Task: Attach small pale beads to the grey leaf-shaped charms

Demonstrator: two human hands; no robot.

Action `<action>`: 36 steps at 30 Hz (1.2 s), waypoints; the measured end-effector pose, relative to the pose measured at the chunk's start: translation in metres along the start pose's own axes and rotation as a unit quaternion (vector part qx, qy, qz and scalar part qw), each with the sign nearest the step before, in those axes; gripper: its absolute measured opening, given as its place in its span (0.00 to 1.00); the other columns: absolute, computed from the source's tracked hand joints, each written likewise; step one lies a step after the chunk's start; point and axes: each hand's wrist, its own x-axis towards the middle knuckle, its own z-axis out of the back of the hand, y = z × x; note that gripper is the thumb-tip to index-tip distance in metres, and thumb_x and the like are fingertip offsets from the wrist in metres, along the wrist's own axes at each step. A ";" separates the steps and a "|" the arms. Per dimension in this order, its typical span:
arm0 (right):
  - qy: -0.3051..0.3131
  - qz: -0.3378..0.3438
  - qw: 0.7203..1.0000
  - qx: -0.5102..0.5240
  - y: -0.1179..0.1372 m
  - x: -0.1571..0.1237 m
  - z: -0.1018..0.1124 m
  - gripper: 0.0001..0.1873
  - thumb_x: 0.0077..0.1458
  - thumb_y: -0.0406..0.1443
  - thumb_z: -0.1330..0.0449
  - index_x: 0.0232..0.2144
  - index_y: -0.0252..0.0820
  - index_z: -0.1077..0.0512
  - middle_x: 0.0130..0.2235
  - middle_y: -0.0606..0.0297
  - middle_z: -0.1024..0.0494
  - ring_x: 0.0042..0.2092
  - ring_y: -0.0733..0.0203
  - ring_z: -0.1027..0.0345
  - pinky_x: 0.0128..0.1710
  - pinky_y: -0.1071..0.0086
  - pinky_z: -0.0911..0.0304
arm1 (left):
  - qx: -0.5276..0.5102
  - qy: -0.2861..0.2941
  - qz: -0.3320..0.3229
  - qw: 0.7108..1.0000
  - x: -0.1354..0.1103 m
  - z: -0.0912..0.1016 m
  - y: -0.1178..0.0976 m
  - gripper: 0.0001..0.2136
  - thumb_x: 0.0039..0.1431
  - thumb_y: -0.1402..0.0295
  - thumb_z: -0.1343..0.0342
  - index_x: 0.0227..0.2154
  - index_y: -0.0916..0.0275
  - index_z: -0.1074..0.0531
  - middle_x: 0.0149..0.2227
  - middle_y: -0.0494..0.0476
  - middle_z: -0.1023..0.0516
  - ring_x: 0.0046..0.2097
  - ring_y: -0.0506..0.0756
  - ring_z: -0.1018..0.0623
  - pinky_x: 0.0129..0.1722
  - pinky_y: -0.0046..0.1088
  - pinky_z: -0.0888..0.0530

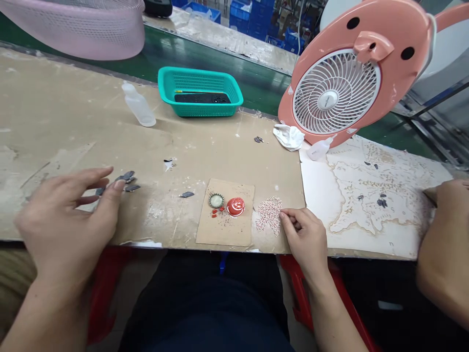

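My left hand (73,215) is at the left, thumb and forefinger apart, over a small group of dark grey, leaf-shaped pieces (132,187). Its fingers partly hide some of them. My right hand (306,239) has thumb and forefinger pinched together at the right edge of a spread of tiny pale pinkish beads (269,215); whatever is between the fingertips is too small to make out. Left of the beads lies a cardboard piece (223,234). On it are a bottle cap (216,200) with a pale inside, a glossy red round dish or blob (235,206) and small red bits.
Behind are a white squeeze bottle (139,105), a green basket (201,108) holding a phone, and a pink fan (351,73). A crumpled tissue (288,137) and a second small bottle (320,148) sit by the fan. Another person's arm (445,234) rests at far right.
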 end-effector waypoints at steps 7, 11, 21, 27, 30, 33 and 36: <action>-0.027 0.003 1.000 0.014 0.001 -0.003 -0.002 0.12 0.64 0.41 0.43 0.35 0.42 0.23 0.34 0.62 0.23 0.33 0.58 0.32 0.36 0.63 0.38 | -0.067 0.046 -0.085 0.993 -0.032 -0.013 -0.050 0.14 0.57 0.73 0.36 0.47 0.60 0.22 0.48 0.55 0.21 0.49 0.60 0.22 0.44 0.36 0.22; -0.056 -0.005 0.997 0.056 0.006 -0.006 0.004 0.12 0.64 0.41 0.43 0.36 0.41 0.24 0.33 0.63 0.25 0.31 0.61 0.33 0.31 0.66 0.37 | -0.109 0.085 -0.122 0.983 -0.040 -0.017 -0.062 0.15 0.58 0.76 0.37 0.47 0.57 0.22 0.48 0.52 0.21 0.49 0.58 0.23 0.45 0.34 0.24; -0.027 0.050 0.988 0.144 0.050 -0.006 0.024 0.05 0.63 0.37 0.41 0.35 0.43 0.26 0.33 0.66 0.27 0.34 0.63 0.34 0.33 0.69 0.37 | -0.109 0.082 -0.088 0.987 -0.032 -0.006 -0.041 0.08 0.59 0.73 0.39 0.40 0.56 0.20 0.42 0.54 0.18 0.46 0.58 0.21 0.51 0.34 0.28; 0.001 0.201 0.971 0.128 0.095 -0.011 0.024 0.05 0.62 0.28 0.40 0.38 0.42 0.28 0.32 0.69 0.29 0.33 0.67 0.35 0.31 0.72 0.37 | -0.337 0.372 0.069 0.862 -0.055 0.000 -0.101 0.06 0.62 0.67 0.41 0.36 0.60 0.19 0.37 0.54 0.19 0.37 0.52 0.21 0.35 0.24 0.26; -0.007 0.256 0.960 0.115 0.101 -0.013 0.021 0.07 0.61 0.25 0.40 0.40 0.39 0.27 0.35 0.67 0.27 0.35 0.68 0.34 0.33 0.72 0.35 | -0.406 0.440 0.152 0.787 -0.058 -0.002 -0.112 0.09 0.62 0.62 0.41 0.34 0.62 0.20 0.34 0.55 0.19 0.35 0.53 0.22 0.33 0.25 0.28; 0.002 0.277 0.955 0.108 0.101 -0.015 0.019 0.07 0.60 0.25 0.40 0.40 0.38 0.27 0.36 0.66 0.26 0.35 0.67 0.33 0.35 0.72 0.35 | -0.427 0.454 0.178 0.762 -0.060 -0.004 -0.113 0.10 0.61 0.61 0.40 0.31 0.63 0.22 0.31 0.54 0.22 0.33 0.52 0.25 0.34 0.26 0.29; 0.027 0.245 0.958 0.146 0.103 -0.019 0.018 0.07 0.61 0.25 0.41 0.39 0.39 0.27 0.35 0.67 0.27 0.35 0.69 0.34 0.33 0.74 0.35 | -0.431 0.451 0.179 0.761 -0.065 -0.006 -0.114 0.11 0.62 0.62 0.41 0.28 0.64 0.24 0.28 0.52 0.25 0.31 0.51 0.28 0.32 0.26 0.30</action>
